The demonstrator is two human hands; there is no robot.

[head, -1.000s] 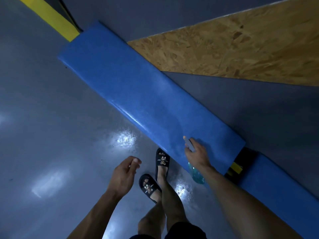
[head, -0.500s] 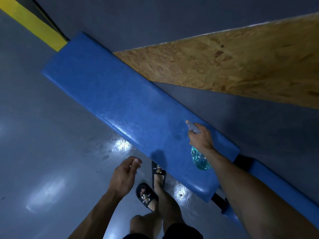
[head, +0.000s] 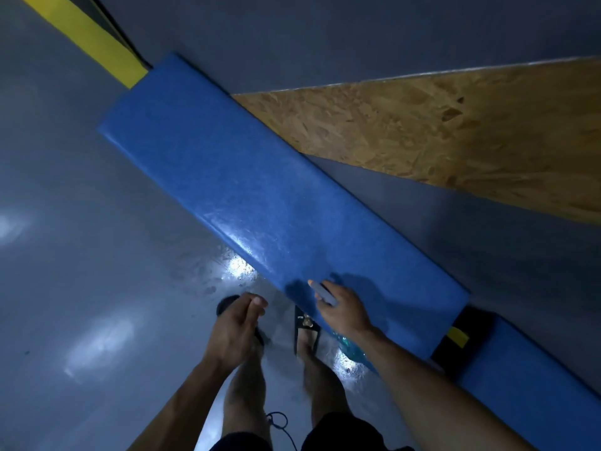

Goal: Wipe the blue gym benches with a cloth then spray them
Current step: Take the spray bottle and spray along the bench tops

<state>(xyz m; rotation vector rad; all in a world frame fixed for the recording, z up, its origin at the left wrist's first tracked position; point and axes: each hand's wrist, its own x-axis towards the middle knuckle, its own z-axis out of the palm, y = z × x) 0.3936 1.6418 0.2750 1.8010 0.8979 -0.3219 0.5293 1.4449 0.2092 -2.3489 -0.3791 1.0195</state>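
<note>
A long blue padded gym bench [head: 247, 190] runs diagonally from upper left to lower right, its surface shiny with wet patches. My right hand [head: 344, 312] grips a spray bottle [head: 353, 348] with a teal body and a grey nozzle that points up-left over the bench's near edge. My left hand [head: 234, 327] hangs loosely curled over the floor, holding nothing that I can see. A second blue bench [head: 527, 379] continues at the lower right, beyond a dark gap. No cloth is in view.
A yellow bench or strip [head: 87, 37] continues at the upper left. An OSB wood board [head: 455, 135] lies behind the bench on the right. The grey floor [head: 81, 255] is glossy and wet near my sandalled feet [head: 307, 323].
The right hand with the bottle has drawn back from over the bench top to its near edge. The view has shifted, and my left hand has come slightly nearer.
</note>
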